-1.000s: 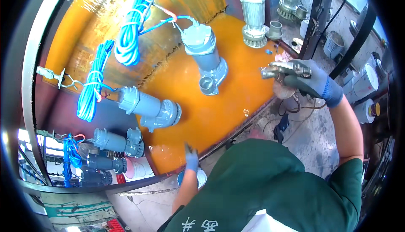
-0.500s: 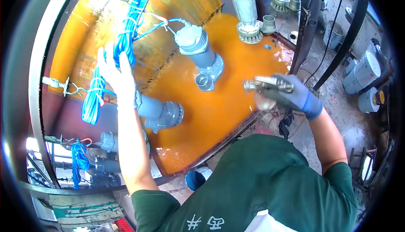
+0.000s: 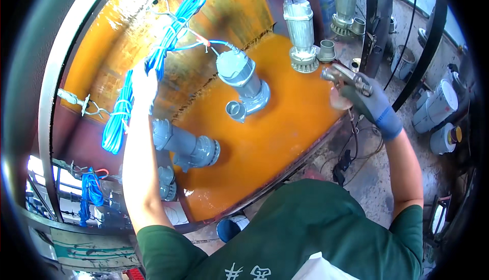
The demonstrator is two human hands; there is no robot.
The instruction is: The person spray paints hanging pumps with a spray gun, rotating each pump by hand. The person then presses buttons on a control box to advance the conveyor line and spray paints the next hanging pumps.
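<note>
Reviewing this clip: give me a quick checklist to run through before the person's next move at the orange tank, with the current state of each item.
1. Left hand on the blue cable bundle: ok, it rests on the coil.
2. Right hand gripping the metal wrench: ok, gloved fingers wrap it.
3. Wrench engaged on a fitting: not ok, it is held in the air past the tank rim.
4. Grey pump lying stable in the liquid: ok, on its side, outlet facing forward.
5. Second grey pump near the left forearm: ok, untouched.
6. Cable free of tangles: cannot tell.
</note>
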